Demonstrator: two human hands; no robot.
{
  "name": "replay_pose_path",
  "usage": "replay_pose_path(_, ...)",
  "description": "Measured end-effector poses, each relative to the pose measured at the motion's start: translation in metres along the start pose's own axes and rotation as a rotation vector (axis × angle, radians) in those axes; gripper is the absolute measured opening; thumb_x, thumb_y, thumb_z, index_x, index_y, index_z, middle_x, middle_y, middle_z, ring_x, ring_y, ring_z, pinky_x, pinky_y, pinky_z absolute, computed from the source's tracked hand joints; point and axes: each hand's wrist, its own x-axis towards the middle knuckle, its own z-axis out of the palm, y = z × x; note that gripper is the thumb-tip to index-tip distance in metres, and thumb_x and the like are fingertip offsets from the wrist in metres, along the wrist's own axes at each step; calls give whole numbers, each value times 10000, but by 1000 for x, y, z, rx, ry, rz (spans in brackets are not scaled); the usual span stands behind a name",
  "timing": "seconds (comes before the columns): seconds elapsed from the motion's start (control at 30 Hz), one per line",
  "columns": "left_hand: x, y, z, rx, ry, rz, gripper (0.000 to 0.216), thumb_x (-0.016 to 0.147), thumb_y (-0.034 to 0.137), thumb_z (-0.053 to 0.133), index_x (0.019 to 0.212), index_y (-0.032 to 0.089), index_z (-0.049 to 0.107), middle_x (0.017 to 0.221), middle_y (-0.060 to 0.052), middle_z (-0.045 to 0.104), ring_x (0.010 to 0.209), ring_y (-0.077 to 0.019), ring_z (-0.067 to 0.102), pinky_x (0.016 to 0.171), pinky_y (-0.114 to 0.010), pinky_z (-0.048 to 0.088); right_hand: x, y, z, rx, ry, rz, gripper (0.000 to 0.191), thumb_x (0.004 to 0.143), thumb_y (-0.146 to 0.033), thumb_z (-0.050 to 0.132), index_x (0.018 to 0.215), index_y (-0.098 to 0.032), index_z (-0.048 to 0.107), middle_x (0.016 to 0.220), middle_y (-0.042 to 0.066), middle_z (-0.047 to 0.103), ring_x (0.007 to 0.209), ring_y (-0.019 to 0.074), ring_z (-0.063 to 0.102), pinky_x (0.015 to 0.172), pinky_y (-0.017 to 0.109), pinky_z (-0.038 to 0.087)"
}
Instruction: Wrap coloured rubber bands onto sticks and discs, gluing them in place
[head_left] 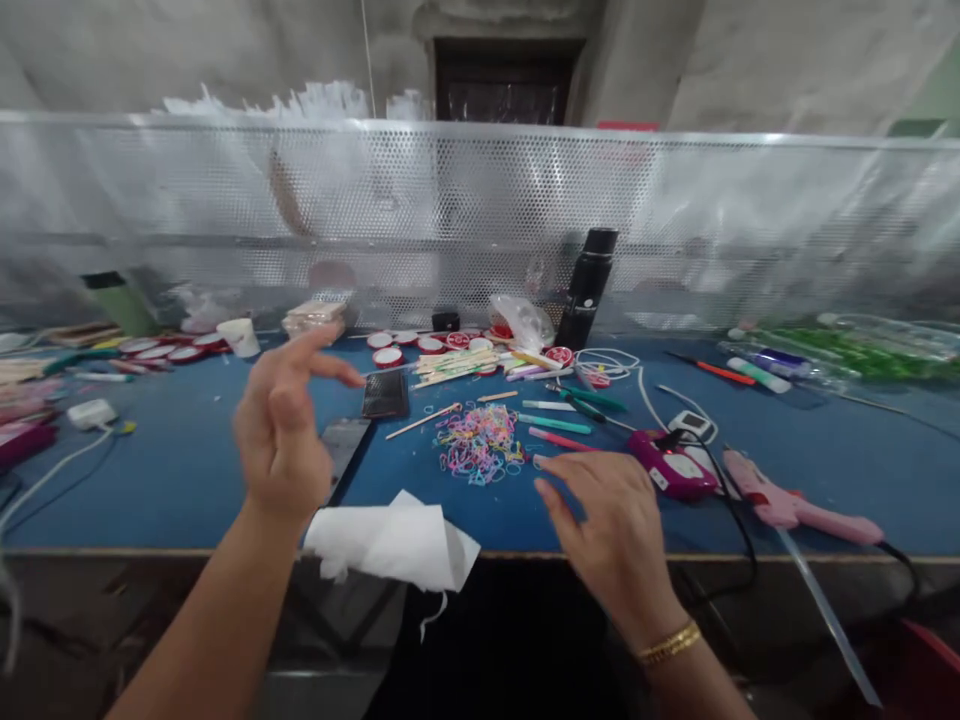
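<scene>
My left hand is raised above the table, its fingers apart and nothing visible in them. Behind it lies a dark flat phone-like object, partly covered by the hand. My right hand hovers low at the table's front, thumb and forefinger apart at the right edge of a pile of small pastel plastic clips. One loose clip lies close to its fingertips; I see nothing held. A gold bracelet is on the right wrist. A roll of white tissue lies at the front edge between the hands.
Behind the pile are wooden sticks, markers and red-rimmed round tins. A black bottle stands at the back. To the right are a purple power strip and a pink glue gun with trailing cords.
</scene>
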Motion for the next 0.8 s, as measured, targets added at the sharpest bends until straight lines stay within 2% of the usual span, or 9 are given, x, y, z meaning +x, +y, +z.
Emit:
replay_pose_path(0.07, 9, 4, 16, -77, 28, 72, 497, 952, 593, 367, 1142, 257, 680, 763, -26, 678, 792, -215, 638, 1006, -471, 406, -7, -26, 6, 117, -76, -77, 180, 933, -332, 584, 1068, -252, 672, 1053, 39, 709, 1006, 210, 600, 1015, 437, 333)
replay_pose_path(0.17, 13, 9, 35, -116, 20, 18, 480, 984, 538, 336, 1131, 219, 663, 770, -40, 685, 802, -206, 645, 912, -436, 450, -16, -62, 21, 217, -222, -142, 367, 901, -453, 617, 1226, -283, 613, 1201, 48, 673, 1121, 250, 558, 1078, 488, 264)
replay_pose_path(0.27, 9, 19, 56, -57, -81, -18, 504, 992, 543, 307, 1140, 197, 642, 836, -51, 703, 891, -190, 644, 906, -394, 450, -19, -86, 39, 281, -330, -135, 503, 901, -459, 609, 1358, -275, 508, 1270, 68, 636, 1174, 271, 523, 1110, 530, 222)
replay_pose_path(0.33, 6, 23, 71, -1, -200, -12, 468, 990, 527, 338, 1162, 208, 634, 905, -57, 711, 958, -190, 632, 927, -384, 441, -19, -95, 50, 303, -387, -112, 423, 910, -347, 606, 1320, -276, 528, 1185, 59, 668, 1103, 248, 556, 1123, 546, 200)
replay_pose_path(0.47, 5, 12, 99, 86, -398, 18, 430, 996, 483, 362, 1229, 216, 605, 984, -75, 713, 1056, -216, 603, 968, -404, 417, -15, -102, 61, 283, -424, -81, 278, 900, -259, 596, 1177, -275, 599, 1094, 39, 675, 1034, 235, 575, 1112, 565, 218)
replay_pose_path(0.6, 4, -11, 122, 246, -506, 28, 424, 990, 456, 393, 1244, 176, 584, 1002, -90, 718, 1041, -258, 599, 974, -449, 408, -13, -102, 61, 320, -437, -91, 342, 870, -295, 639, 1208, -299, 585, 1111, 22, 666, 1062, 244, 570, 1128, 585, 194)
replay_pose_path(0.7, -9, -23, 132, 297, -497, 67, 395, 997, 400, 385, 1244, 154, 569, 971, -93, 714, 1025, -270, 591, 961, -456, 411, -15, -93, 53, 366, -406, -109, 390, 848, -339, 674, 1224, -298, 580, 1149, 23, 664, 1105, 249, 561, 1151, 574, 170)
replay_pose_path(0.8, -27, -30, 135, 188, -486, 92, 363, 1000, 361, 378, 1250, 166, 555, 968, -82, 692, 1004, -246, 590, 957, -432, 417, -14, -72, 36, 391, -295, -151, 318, 847, -368, 675, 1152, -291, 628, 1108, 23, 680, 1067, 240, 574, 1111, 515, 276)
